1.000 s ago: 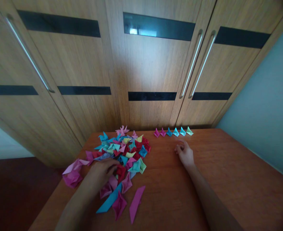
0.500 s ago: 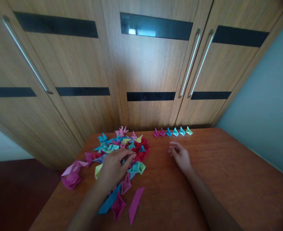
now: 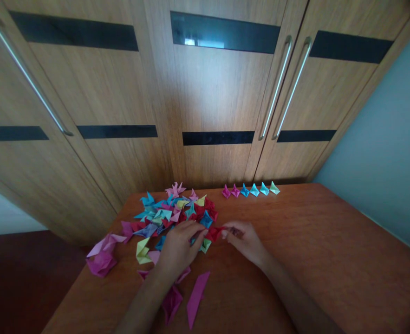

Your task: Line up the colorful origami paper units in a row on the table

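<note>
A red folded paper piece point(image 3: 214, 233) is pinched between my two hands, at the right edge of a heap of colourful folded papers point(image 3: 163, 214). The fingertips of my left hand point(image 3: 185, 243) hold its left end, and those of my right hand point(image 3: 243, 240) its right end. Just beyond it lies a blue folded piece point(image 3: 206, 219). Along the table's back edge stands a row of several small folded pieces point(image 3: 245, 190), magenta, blue, light blue and pale green. My left hand and forearm hide part of the heap.
The brown table point(image 3: 316, 241) backs onto a wooden wardrobe point(image 3: 218, 93). A flat magenta strip point(image 3: 197, 299) lies near the front. Large pink paper pieces point(image 3: 102, 263) sit at the table's left edge. A pale blue wall rises at the right.
My left hand has moved right, away from over the heap, and my right hand has come left to meet it. A red piece is now held between them.
</note>
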A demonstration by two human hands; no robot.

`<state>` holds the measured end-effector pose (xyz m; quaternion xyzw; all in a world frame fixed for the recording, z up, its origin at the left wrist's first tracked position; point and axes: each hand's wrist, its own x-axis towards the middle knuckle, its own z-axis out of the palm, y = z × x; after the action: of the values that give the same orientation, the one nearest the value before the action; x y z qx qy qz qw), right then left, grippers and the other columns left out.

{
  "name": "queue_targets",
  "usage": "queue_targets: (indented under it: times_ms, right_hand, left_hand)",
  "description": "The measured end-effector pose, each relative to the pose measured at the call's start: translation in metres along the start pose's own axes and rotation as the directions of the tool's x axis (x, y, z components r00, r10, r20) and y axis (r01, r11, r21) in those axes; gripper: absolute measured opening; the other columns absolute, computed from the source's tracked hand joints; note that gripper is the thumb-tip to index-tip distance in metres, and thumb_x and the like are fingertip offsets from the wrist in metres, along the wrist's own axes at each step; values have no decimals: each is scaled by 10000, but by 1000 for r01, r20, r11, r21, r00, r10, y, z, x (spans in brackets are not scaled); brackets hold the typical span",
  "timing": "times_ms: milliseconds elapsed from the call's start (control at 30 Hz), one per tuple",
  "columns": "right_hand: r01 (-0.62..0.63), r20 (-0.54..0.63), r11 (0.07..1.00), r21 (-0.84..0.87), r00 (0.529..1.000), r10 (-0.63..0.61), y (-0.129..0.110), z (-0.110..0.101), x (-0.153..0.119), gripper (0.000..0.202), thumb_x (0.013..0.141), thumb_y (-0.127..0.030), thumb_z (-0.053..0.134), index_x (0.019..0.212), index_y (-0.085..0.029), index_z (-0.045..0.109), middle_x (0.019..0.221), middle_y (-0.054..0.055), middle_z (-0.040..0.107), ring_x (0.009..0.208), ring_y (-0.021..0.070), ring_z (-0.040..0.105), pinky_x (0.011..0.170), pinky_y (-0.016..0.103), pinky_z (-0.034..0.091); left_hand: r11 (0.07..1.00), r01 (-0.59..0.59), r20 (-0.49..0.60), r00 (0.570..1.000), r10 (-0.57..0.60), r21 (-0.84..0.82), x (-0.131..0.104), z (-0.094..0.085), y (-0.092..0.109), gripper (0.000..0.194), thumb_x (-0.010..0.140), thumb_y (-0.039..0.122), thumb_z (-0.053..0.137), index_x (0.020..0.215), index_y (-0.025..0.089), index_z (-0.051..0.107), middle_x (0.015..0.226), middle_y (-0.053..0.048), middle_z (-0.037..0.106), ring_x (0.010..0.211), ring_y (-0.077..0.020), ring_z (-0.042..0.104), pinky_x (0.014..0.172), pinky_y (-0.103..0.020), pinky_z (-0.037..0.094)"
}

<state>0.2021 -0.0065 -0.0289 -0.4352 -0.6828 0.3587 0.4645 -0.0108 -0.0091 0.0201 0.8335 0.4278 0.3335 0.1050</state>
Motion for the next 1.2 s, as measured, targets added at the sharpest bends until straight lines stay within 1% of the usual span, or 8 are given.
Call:
queue_targets:
  times_ms: [367, 500, 600, 667, 733, 800, 933, 1200]
  right_hand:
    - [73, 21, 982, -177, 997, -70, -5, 0, 0, 198, 829, -359, 578, 751, -218, 693, 666, 6, 681, 587, 138, 590, 530, 225, 442]
    - [44, -221, 956, -291, 969, -112, 8, -25, 5, 226, 825, -384, 573, 754, -208, 696, 695, 24, 686, 604, 151, 597, 582, 244, 464]
    - [-92, -513, 914, -396, 847, -137, 39, -71, 6, 303, 812, -450, 557, 832, -187, 708, 739, 50, 701, 627, 176, 612, 610, 264, 473]
    - [-288, -693, 869, -403, 716, -83, 65, -109, 4, 392, 817, -483, 517, 895, -146, 704, 760, 83, 709, 642, 193, 629, 604, 263, 471]
    - [-534, -790, 717, -449, 612, -39, 90, -145, 1, 445, 822, -503, 471, 902, -134, 707, 757, 99, 713, 664, 209, 642, 615, 267, 467]
    - [-625, -826, 641, -445, 563, -25, 109, -173, -1, 463, 825, -486, 445, 901, -114, 709, 770, 134, 710, 698, 250, 646, 628, 306, 460]
    - [-710, -822, 516, -480, 570, 19, 128, -205, 6, 395, 784, -463, 495, 860, -151, 725, 774, 144, 703, 711, 288, 636, 622, 350, 443]
    - [-758, -765, 355, -546, 625, 157, 152, -232, 32, 350, 764, -465, 537, 878, -201, 736, 845, 155, 702, 756, 303, 635, 611, 371, 453]
  left_hand:
    - [999, 37, -21, 999, -37, -1, -4, 3, -5, 171, 866, 250, 529, 981, 229, 654, 929, -40, 716, 851, -182, 663, 784, -300, 512]
    - [997, 77, -37, 996, -76, 9, -8, 1, -8, 223, 875, 249, 513, 1072, 239, 617, 978, -36, 723, 892, -185, 671, 802, -297, 518]
    - [997, 71, -13, 997, -71, 17, -11, -2, -7, 212, 876, 236, 506, 1050, 236, 628, 997, -33, 721, 913, -183, 667, 820, -294, 512]
    - [998, 67, 13, 998, -67, 18, -13, -4, -6, 210, 873, 225, 505, 1039, 235, 633, 1000, -34, 720, 914, -184, 666, 820, -295, 513]
    - [998, 67, 37, 997, -68, 15, -15, -5, -4, 212, 873, 218, 501, 1034, 237, 637, 985, -34, 723, 897, -184, 671, 806, -295, 518]
    - [997, 74, 50, 996, -75, 16, -18, -6, -4, 216, 871, 215, 500, 1034, 240, 640, 981, -35, 725, 887, -186, 675, 798, -296, 523]
    - [996, 84, 50, 995, -86, 33, -21, -6, -5, 227, 867, 220, 504, 1050, 249, 637, 1006, -34, 722, 910, -186, 674, 816, -294, 526]
    - [997, 73, 72, 995, -75, 33, -24, -3, -6, 222, 866, 222, 509, 1047, 257, 632, 998, -29, 715, 910, -183, 669, 807, -287, 531]
